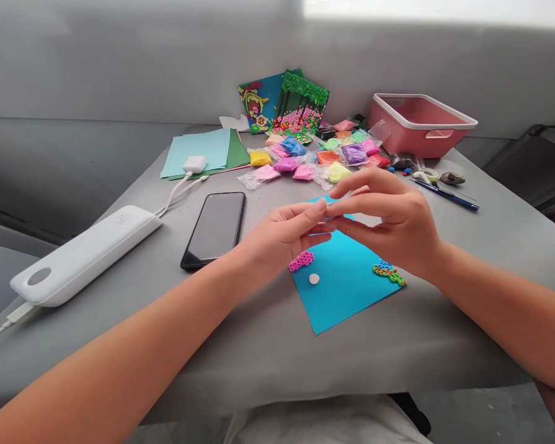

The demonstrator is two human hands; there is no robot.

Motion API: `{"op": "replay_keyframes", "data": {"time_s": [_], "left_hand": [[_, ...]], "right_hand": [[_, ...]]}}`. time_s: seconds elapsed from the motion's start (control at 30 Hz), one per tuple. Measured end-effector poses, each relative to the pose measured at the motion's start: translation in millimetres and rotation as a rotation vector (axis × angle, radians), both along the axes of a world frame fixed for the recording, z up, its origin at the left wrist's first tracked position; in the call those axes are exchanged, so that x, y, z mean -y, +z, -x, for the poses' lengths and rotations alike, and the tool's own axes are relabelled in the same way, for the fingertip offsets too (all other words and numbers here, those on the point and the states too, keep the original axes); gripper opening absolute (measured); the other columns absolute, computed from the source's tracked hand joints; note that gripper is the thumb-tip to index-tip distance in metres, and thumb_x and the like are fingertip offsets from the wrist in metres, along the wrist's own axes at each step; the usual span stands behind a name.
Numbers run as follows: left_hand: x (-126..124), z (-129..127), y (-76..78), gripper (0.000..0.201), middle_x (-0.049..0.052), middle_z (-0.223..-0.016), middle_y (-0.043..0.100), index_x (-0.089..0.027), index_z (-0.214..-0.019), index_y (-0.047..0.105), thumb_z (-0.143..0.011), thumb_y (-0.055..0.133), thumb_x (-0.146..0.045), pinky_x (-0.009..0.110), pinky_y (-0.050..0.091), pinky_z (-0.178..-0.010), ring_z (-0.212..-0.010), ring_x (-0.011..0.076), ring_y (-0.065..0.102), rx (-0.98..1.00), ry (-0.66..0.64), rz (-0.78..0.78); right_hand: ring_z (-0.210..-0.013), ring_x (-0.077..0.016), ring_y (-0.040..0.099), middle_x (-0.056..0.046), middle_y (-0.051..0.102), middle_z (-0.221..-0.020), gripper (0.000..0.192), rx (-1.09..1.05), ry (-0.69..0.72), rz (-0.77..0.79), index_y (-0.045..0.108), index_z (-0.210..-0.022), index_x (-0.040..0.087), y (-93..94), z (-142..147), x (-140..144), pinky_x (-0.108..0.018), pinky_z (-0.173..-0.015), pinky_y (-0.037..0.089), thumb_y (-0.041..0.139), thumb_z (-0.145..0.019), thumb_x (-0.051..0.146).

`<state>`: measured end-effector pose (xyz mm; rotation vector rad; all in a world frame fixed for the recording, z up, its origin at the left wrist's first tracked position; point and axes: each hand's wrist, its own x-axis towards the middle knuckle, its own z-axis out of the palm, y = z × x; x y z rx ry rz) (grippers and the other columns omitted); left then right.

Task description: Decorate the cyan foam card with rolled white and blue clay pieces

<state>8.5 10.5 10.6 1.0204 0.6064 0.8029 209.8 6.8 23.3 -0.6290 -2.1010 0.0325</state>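
Note:
My left hand [284,234] and my right hand [388,216] meet fingertip to fingertip above a blue card sheet [346,283] on the grey table. The fingers pinch together at one spot; whatever sits between them is too small to make out. On the sheet lie a pink clay piece [301,261], a small white clay disc [314,279] and a green and blue clay piece [388,272].
Several bags of coloured clay [314,157] lie behind the sheet, with finished clay pictures [284,105] leaning at the wall. A pink bin [419,126] stands at back right, pens [444,192] beside it. A black phone [215,229], white power bank [83,256], earbud case [195,164] and paper sheets [208,151] lie left.

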Motion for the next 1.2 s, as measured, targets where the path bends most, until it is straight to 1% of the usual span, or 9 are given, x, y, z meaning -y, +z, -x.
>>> {"op": "replay_keyframes", "data": {"time_s": [0.13, 0.2, 0.3, 0.43, 0.57, 0.8, 0.93, 1.07, 1.2], "left_hand": [[-1.4, 1.5, 0.1, 0.027, 0.003, -0.094, 0.073, -0.022, -0.092, 0.082, -0.086, 0.079, -0.048, 0.033, 0.049, -0.093, -0.096, 0.017, 0.064, 0.038, 0.02, -0.108], [-2.4, 2.7, -0.8, 0.025, 0.003, -0.094, 0.074, -0.023, -0.095, 0.083, -0.086, 0.078, -0.046, 0.033, 0.048, -0.094, -0.096, 0.0166, 0.064, 0.023, 0.038, -0.119], [-3.2, 4.4, -3.4, 0.022, 0.002, -0.096, 0.076, -0.027, -0.1, 0.083, -0.086, 0.08, -0.044, 0.034, 0.046, -0.097, -0.099, 0.0175, 0.065, -0.038, 0.032, -0.12], [-3.2, 5.1, -6.0, 0.019, 0.0, -0.097, 0.078, -0.03, -0.099, 0.083, -0.087, 0.079, -0.043, 0.033, 0.046, -0.097, -0.099, 0.0162, 0.065, -0.059, 0.016, -0.119], [-2.9, 5.4, -5.5, 0.017, 0.0, -0.092, 0.077, -0.029, -0.094, 0.084, -0.088, 0.078, -0.044, 0.031, 0.047, -0.094, -0.096, 0.0143, 0.065, -0.07, 0.0, -0.14], [-4.6, 7.2, -6.1, 0.022, 0.0, -0.09, 0.074, -0.028, -0.103, 0.083, -0.084, 0.082, -0.039, 0.029, 0.047, -0.087, -0.089, 0.0126, 0.061, -0.116, 0.019, -0.106], [-4.7, 6.8, -4.1, 0.024, 0.002, -0.086, 0.073, -0.024, -0.09, 0.084, -0.077, 0.087, -0.044, 0.03, 0.047, -0.082, -0.082, 0.013, 0.059, -0.159, 0.026, -0.072], [-4.0, 6.5, -2.6, 0.028, 0.001, -0.081, 0.072, -0.022, -0.083, 0.082, -0.073, 0.089, -0.047, 0.029, 0.046, -0.079, -0.08, 0.0138, 0.06, -0.204, 0.044, -0.087], [-2.5, 3.9, -1.3, 0.027, 0.001, -0.082, 0.072, -0.021, -0.083, 0.081, -0.078, 0.086, -0.046, 0.029, 0.047, -0.085, -0.083, 0.014, 0.062, -0.108, 0.077, -0.09]], "right_hand": [[-0.097, -0.0203, 0.072, -0.01, 0.074, -0.108, 0.024, 0.057, -0.015, -0.123, 0.073, -0.114, 0.022, -0.6, -0.3, -3.0, -0.038, -0.085, 0.063, 0.076, -0.09, 0.02], [-0.102, -0.0226, 0.072, -0.011, 0.075, -0.11, 0.021, 0.078, 0.009, -0.198, 0.073, -0.112, 0.022, -1.0, -0.3, -4.2, -0.041, -0.088, 0.063, 0.075, -0.091, 0.018], [-0.096, -0.02, 0.073, -0.008, 0.077, -0.102, 0.014, 0.037, 0.003, -0.168, 0.074, -0.102, 0.022, 0.5, -0.1, -2.6, -0.038, -0.084, 0.063, 0.069, -0.094, 0.012], [-0.1, -0.0218, 0.073, -0.01, 0.075, -0.108, 0.019, 0.043, -0.1, -0.112, 0.073, -0.11, 0.022, 3.2, -3.5, -2.5, -0.037, -0.085, 0.064, 0.074, -0.092, 0.022], [-0.098, -0.0221, 0.073, -0.009, 0.075, -0.106, 0.016, 0.18, -0.053, -0.184, 0.073, -0.11, 0.022, 2.2, -8.4, -8.8, -0.039, -0.084, 0.064, 0.072, -0.094, 0.026], [-0.088, -0.0202, 0.069, -0.008, 0.074, -0.094, 0.01, 0.18, -0.047, -0.312, 0.07, -0.102, 0.019, 0.1, -6.6, -10.1, -0.037, -0.079, 0.062, 0.071, -0.093, 0.016], [-0.087, -0.0196, 0.07, -0.006, 0.074, -0.091, 0.006, 0.166, -0.04, -0.274, 0.07, -0.099, 0.021, 0.0, -6.6, -8.9, -0.035, -0.076, 0.062, 0.069, -0.094, 0.017], [-0.081, -0.0181, 0.071, -0.008, 0.074, -0.087, 0.004, 0.109, -0.063, -0.148, 0.073, -0.092, 0.018, 2.2, -6.4, -4.9, -0.032, -0.072, 0.062, 0.07, -0.094, 0.02], [-0.082, -0.0161, 0.072, -0.006, 0.076, -0.092, 0.006, 0.044, -0.104, -0.052, 0.077, -0.093, 0.02, 5.2, -6.2, -2.0, -0.029, -0.074, 0.062, 0.072, -0.094, 0.023]]}}
